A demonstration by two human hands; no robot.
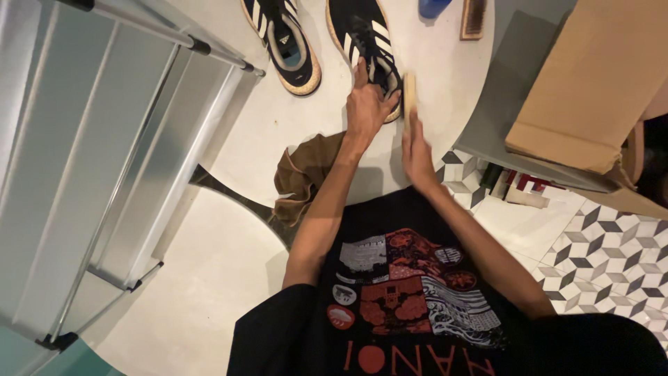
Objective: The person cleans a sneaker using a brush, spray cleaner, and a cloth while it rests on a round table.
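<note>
Your left hand (367, 104) lies flat over the heel end of the near black shoe (365, 42), fingers stretched along its upper and pressing it down onto the round white worktop (292, 125). Your right hand (416, 150) is closed around a pale wooden brush (410, 94), which stands on edge against the shoe's outer side, right at the light sole by the heel. So the shoe is pinned under one hand while the brush meets it from the right.

Judging from how things lie, the cleaning looks to be somewhere in the middle rather than at the end. The brush is on the heel and sole edge of this one shoe only, and you cannot tell from here how clean the toe end is, since it runs out of view at the top. The second black shoe (282, 42) sits just to the left, apart from both hands, with nothing on it; it appears to be waiting its turn. A crumpled brown cloth (303, 170) lies at the worktop's near edge below your left forearm, untouched. A second, darker brush (473, 19) rests at the far edge, next to a blue object (433, 7) that is cut off.
</note>
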